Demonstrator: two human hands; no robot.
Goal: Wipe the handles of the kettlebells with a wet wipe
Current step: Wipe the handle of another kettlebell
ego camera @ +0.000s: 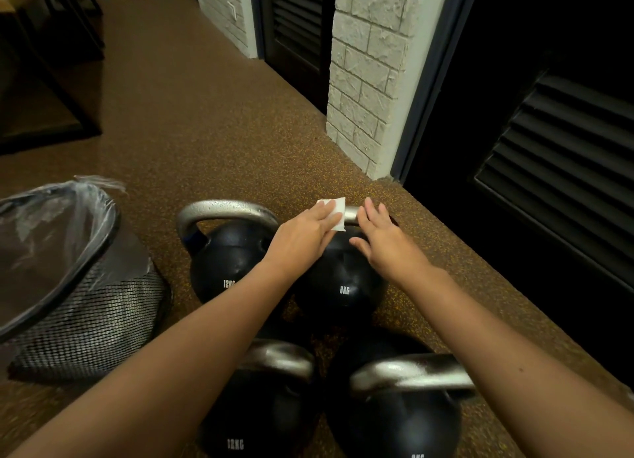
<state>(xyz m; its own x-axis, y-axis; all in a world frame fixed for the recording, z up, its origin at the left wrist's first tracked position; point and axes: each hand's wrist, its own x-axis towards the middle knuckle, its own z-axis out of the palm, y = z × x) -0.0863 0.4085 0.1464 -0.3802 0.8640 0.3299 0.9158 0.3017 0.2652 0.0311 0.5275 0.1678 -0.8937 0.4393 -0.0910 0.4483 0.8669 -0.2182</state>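
Left hand (pixel 305 233) presses wipe (pixel 334 212) (folded) — handle (pixel 351 213).

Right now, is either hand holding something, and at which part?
The left hand presses the wet wipe with straight fingers onto the 8KG kettlebell's handle, covering its near part. The right hand holds nothing.

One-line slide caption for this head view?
Left hand presses a wet wipe onto the far-right kettlebell's handle; open right hand hovers beside it.

Four kettlebells (pixel 343 279) clustered on floor (pixel 192 121); bin (pixel 85 306) to left; wipe (pixel 334 214) on far-right handle (pixel 351 214)
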